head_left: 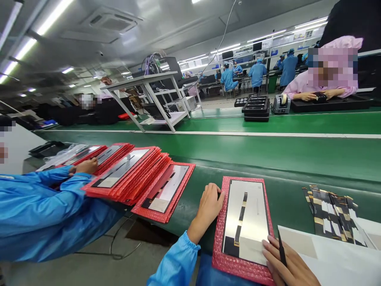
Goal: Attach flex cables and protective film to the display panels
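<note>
Display panel (254, 214) lies on red bubble wrap (218, 242) by the tabletop's (285, 194) near edge, long axis pointing away. Right hand (293, 265) is closer, slightly spread fingertips on its near-right corner, holding black tweezers (281, 252); left hand (208, 204) curls at the wrap's left edge, can't tell if pinching.

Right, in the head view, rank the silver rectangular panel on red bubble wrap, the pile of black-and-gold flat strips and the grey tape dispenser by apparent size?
1. Silver rectangular panel
2. Pile of black-and-gold flat strips
3. Grey tape dispenser, farther from the camera, which shrinks it
</note>
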`<control>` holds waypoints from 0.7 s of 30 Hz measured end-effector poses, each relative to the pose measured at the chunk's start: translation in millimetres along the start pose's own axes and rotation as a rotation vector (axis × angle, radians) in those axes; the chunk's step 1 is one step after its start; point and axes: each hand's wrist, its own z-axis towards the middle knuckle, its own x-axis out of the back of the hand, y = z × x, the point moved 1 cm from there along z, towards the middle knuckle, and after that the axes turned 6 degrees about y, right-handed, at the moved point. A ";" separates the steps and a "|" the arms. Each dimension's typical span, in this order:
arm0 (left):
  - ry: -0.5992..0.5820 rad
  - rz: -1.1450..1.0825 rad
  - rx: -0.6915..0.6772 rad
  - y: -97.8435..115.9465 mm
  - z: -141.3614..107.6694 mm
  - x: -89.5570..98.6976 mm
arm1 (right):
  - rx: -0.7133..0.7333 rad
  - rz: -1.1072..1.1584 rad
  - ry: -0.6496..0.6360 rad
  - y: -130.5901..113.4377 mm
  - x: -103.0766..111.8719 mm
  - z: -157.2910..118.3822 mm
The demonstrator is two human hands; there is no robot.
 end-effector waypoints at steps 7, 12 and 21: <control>-0.186 -0.018 0.017 5.6 12.9 0.7 | 0.027 -0.042 -0.011 3.6 -7.4 -3.8; -0.257 -0.062 0.046 7.7 17.8 5.2 | 0.068 -0.062 -0.060 3.2 -2.3 -2.3; -0.299 -0.289 0.125 0.3 25.7 -4.3 | 0.103 -0.130 -0.066 -0.2 0.2 3.3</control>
